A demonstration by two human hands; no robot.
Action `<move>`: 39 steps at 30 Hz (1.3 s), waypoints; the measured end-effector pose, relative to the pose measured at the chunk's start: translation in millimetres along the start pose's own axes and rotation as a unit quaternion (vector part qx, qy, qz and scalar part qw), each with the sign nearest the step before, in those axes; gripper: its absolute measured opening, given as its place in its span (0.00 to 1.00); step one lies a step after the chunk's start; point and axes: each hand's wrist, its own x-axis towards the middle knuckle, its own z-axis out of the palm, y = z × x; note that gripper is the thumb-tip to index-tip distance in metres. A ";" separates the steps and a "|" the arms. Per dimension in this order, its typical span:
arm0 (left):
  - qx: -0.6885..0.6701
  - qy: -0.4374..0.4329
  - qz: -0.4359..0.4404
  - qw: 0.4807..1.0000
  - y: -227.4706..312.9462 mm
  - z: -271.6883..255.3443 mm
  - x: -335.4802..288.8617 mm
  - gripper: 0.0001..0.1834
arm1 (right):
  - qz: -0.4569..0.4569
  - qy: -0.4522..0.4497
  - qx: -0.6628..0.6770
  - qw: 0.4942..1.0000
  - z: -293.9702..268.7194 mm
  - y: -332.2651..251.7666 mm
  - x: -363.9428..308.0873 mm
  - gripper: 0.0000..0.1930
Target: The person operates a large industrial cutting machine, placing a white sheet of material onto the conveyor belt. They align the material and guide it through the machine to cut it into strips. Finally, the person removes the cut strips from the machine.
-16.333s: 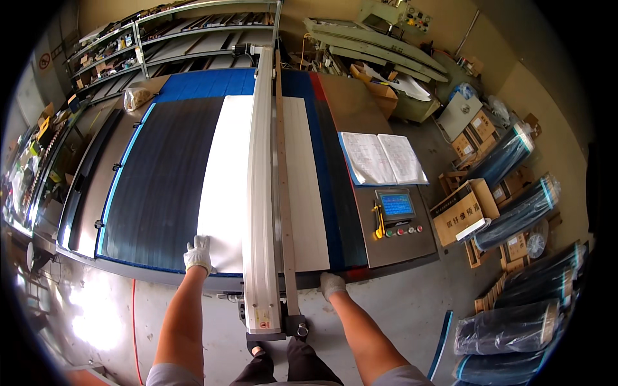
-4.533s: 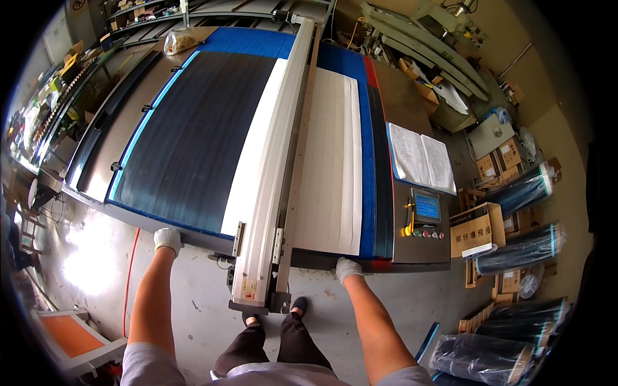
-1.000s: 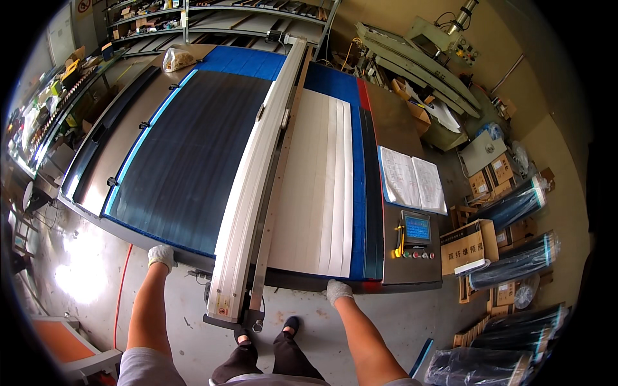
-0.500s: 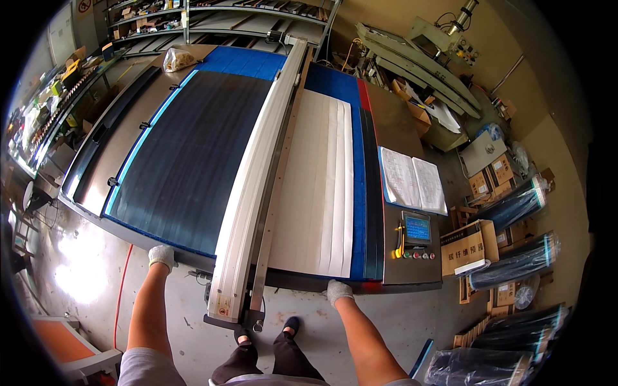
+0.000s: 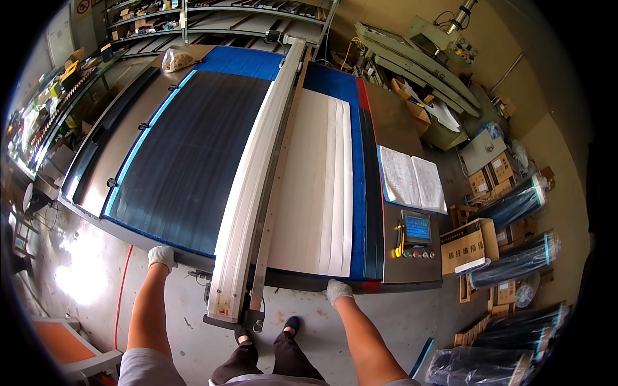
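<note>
My left hand (image 5: pixel 162 257), in a white knit glove, is at the near edge of a large machine table (image 5: pixel 193 258), left of a long pale metal crossbeam (image 5: pixel 246 186). My right hand (image 5: pixel 338 291), gloved the same way, is at that edge right of the beam. Both hands look closed round the edge, with the fingertips hidden. A wide dark sheet (image 5: pixel 187 154) lies on the table's blue surface, left of the beam, with a light-blue strip and several black clips along its left side. White overlapping strips of sheet (image 5: pixel 315 193) lie to the right.
An open notebook (image 5: pixel 414 179) and a control panel with a screen (image 5: pixel 416 228) sit at the table's right. A plastic bag (image 5: pixel 177 60) rests at the far left corner. Cartons (image 5: pixel 468 247) and wrapped dark rolls (image 5: pixel 515 260) line the right side. Shelves (image 5: pixel 257 26) stand behind.
</note>
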 end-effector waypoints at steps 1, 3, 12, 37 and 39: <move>0.000 0.000 0.000 1.000 -0.2 0.3 0.1 0.18 | 0.000 0.002 -0.001 1.000 -0.9 -0.6 -1.1 0.13; 0.001 0.001 0.000 1.000 -1.4 2.4 0.9 0.18 | 0.000 0.005 -0.004 1.000 -3.0 -2.1 -3.8 0.13; -0.003 0.005 0.003 1.000 -1.8 4.0 2.1 0.17 | -0.002 0.004 0.000 1.000 10.6 4.7 11.2 0.15; 0.003 0.025 0.043 0.999 -11.2 24.5 12.1 0.11 | -0.003 -0.002 0.005 1.000 1.5 4.6 2.3 0.13; 0.008 0.021 0.043 0.999 -12.4 22.7 9.8 0.11 | -0.001 -0.008 0.008 1.000 -10.8 -2.3 -7.4 0.13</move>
